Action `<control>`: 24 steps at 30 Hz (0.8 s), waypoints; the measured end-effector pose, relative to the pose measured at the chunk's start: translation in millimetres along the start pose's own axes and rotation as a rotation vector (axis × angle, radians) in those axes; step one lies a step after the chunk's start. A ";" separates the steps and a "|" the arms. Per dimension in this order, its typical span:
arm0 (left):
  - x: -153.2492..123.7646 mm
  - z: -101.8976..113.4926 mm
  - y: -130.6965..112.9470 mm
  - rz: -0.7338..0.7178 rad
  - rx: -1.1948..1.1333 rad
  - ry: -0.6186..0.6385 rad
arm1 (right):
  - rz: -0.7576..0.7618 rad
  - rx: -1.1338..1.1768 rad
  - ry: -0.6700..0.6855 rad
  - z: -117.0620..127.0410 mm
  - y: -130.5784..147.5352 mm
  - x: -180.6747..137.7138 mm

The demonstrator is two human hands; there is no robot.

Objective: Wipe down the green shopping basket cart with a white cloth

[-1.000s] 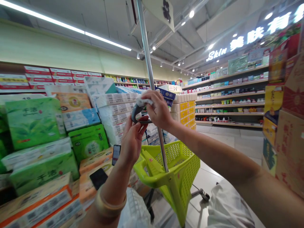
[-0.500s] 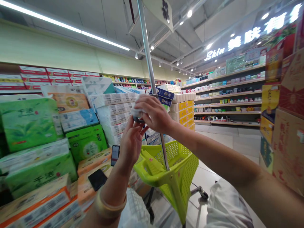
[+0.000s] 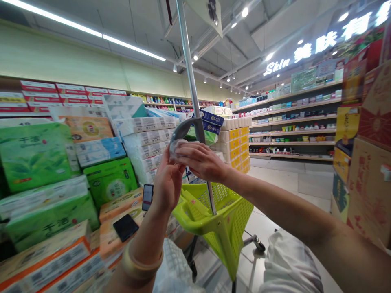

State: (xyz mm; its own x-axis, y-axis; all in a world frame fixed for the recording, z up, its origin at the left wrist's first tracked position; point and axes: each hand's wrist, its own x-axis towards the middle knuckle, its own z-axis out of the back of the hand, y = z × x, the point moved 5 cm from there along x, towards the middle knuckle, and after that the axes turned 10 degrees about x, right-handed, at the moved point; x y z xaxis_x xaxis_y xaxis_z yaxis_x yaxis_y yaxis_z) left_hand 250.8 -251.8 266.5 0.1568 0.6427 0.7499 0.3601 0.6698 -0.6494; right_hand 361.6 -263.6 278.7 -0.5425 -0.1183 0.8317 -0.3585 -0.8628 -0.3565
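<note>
A lime green shopping cart (image 3: 220,215) stands in front of me, with a tall metal pole (image 3: 191,81) rising from it. A grey curved handle (image 3: 183,129) branches off the pole. My right hand (image 3: 200,160) presses a white wipe (image 3: 177,145) against the lower part of that handle, fingers closed on the wipe. My left hand (image 3: 167,181) is raised just below and left of it, fingers curled against the handle's lower end. A gold bangle (image 3: 141,260) circles my left wrist.
Stacked packs of tissue paper (image 3: 45,162) fill the left side. Two dark phones (image 3: 126,227) lie on the orange packs. Shelves of skincare goods (image 3: 293,126) line the far right, cardboard boxes (image 3: 366,154) stand close on the right. The tiled aisle floor (image 3: 290,183) runs ahead.
My right hand slid the wipe down from the top of the grey handle to its lower part, baring the upper curve. My left hand stayed at the handle's lower end.
</note>
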 end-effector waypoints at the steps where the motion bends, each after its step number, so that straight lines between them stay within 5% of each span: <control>1: -0.8 0.0 2.1 0.011 -0.003 0.007 | -0.011 -0.018 -0.017 1.6 -3.1 -7.5; 6: -10.3 4.1 28.7 0.142 0.043 -0.063 | -0.136 -0.036 -0.135 10.9 -19.6 -46.5; 10: -27.7 5.0 71.9 0.332 0.156 -0.106 | -0.416 0.049 -0.299 2.5 -27.5 -83.3; 15: -53.1 2.8 130.5 0.469 0.343 -0.059 | -0.908 0.286 -0.340 -49.8 -24.0 -147.6; 20: -70.4 4.0 164.2 0.478 0.542 -0.017 | -1.125 0.538 -0.328 -98.8 -1.9 -201.2; 24: -73.8 3.7 168.4 0.422 0.615 0.025 | -1.139 0.560 -0.318 -107.7 9.7 -219.6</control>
State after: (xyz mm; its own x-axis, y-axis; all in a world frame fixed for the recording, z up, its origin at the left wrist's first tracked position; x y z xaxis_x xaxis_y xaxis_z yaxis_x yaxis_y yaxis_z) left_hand 296.4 -185.1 101.4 0.1912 0.8877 0.4187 -0.3137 0.4595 -0.8309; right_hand 395.4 -193.0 46.7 0.0837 0.7655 0.6380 -0.0897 -0.6319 0.7699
